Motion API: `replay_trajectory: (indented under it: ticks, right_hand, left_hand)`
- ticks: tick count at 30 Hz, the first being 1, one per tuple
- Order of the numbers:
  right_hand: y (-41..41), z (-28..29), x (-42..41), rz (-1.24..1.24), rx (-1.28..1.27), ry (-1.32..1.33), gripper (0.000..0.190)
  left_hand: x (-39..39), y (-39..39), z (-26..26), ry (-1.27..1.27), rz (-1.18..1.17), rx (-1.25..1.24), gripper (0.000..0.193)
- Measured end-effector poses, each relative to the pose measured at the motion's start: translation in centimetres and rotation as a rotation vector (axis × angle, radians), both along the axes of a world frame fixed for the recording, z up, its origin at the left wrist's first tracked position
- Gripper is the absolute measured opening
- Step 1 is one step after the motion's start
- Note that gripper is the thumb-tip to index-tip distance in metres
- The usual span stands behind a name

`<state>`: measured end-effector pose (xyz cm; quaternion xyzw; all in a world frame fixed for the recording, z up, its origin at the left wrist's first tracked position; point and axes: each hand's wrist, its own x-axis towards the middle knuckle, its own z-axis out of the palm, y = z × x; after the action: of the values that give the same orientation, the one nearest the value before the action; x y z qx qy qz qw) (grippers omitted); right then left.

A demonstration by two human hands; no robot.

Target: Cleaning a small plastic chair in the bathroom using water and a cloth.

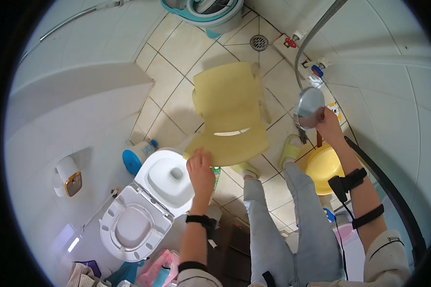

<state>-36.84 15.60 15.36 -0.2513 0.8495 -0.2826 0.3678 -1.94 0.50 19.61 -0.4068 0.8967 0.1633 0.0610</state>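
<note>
A yellow plastic chair [233, 104] with a slot in its backrest stands on the tiled floor before me. My left hand [201, 170] has its fingers over the near left edge of the backrest; its thumb is hidden. In my right hand [329, 123] is a round silver shower head [309, 107], right of the chair. The shower head's broad face is turned up toward the camera, and a grey metal hose [305, 46] runs up from it. No water is visible.
A white toilet [165, 170] with raised lid stands left of my left arm. A teal-rimmed mop bucket [222, 21] is at the far wall near a floor drain [259, 42]. Red [290, 42] and blue valve handles [317, 71] protrude right. A yellow basin [321, 170] sits beneath my right forearm.
</note>
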Motion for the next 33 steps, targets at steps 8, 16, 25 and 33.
replay_trajectory:
  ticks: [8, 16, 25, 33]
  right_hand:
    - [-5.5, -0.1, 2.0, -0.012, -0.093, 0.040, 0.017]
    - [-5.1, -0.8, 2.4, 0.015, -0.103, -0.007, 0.017]
    - [-0.3, -1.4, 1.1, -0.020, -0.043, -0.055, 0.019]
    - [-2.8, -2.5, -0.7, 0.119, -0.085, -0.111, 0.020]
  left_hand:
    - [-6.4, 5.7, -0.3, 1.149, 1.862, 1.032, 0.045]
    - [-2.4, 7.2, -6.8, 1.314, 1.872, 0.949, 0.037]
    - [4.7, 16.5, -6.1, 1.235, 1.916, 1.133, 0.042]
    - [9.2, 19.4, -7.5, 1.078, 1.894, 1.248, 0.045]
